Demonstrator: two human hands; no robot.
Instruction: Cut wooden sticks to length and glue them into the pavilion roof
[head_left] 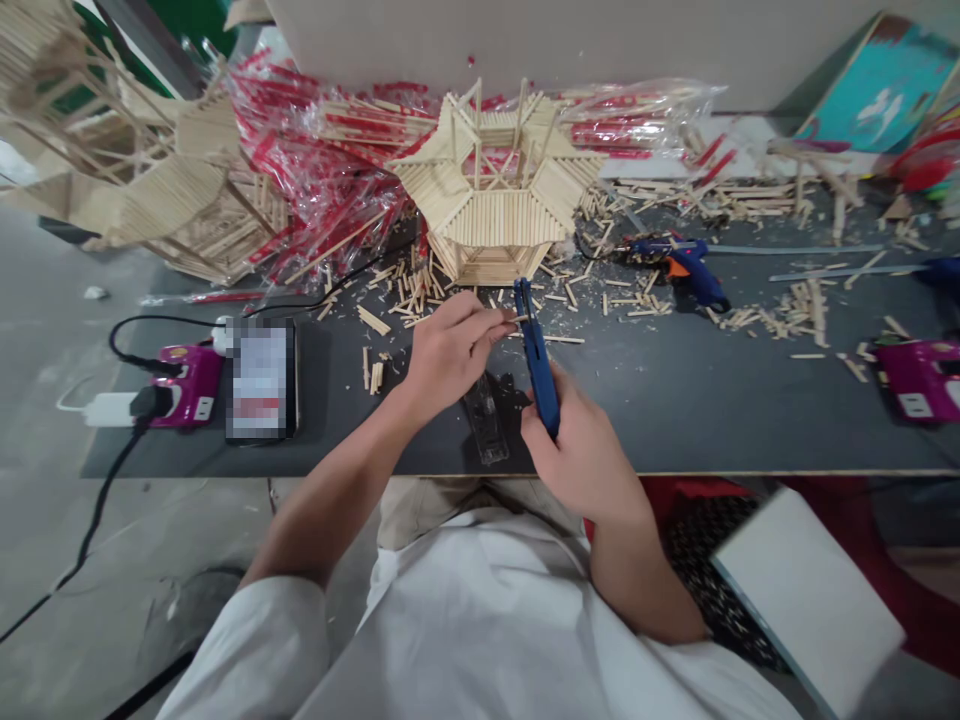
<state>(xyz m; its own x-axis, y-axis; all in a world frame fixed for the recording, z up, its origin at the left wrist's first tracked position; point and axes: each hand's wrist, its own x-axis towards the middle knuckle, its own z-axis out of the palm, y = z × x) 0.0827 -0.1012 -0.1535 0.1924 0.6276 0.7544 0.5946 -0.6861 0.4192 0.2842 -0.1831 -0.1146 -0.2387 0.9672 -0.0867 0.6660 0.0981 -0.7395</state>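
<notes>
My right hand (581,440) is wrapped round the blue handles of a hand cutter (537,360), whose jaws point away from me. Pinched in the fingers of my left hand (454,345) is a thin wooden stick (519,319), its end at the cutter's jaws. Whether the blades touch the stick is too small to tell. Just beyond my hands stands a many-sided wooden stick model (495,215) with slatted, sloping roof panels and upright posts. Below my left hand a clear plastic strip (487,425) lies on the dark table (675,420).
A blue glue gun (697,275) lies at right among cut stick pieces (787,318). Red-and-clear wrappers (315,170) pile up behind. A phone (261,380) and a purple power strip (187,385) with cables sit at left. Another stick model (172,190) fills the back left.
</notes>
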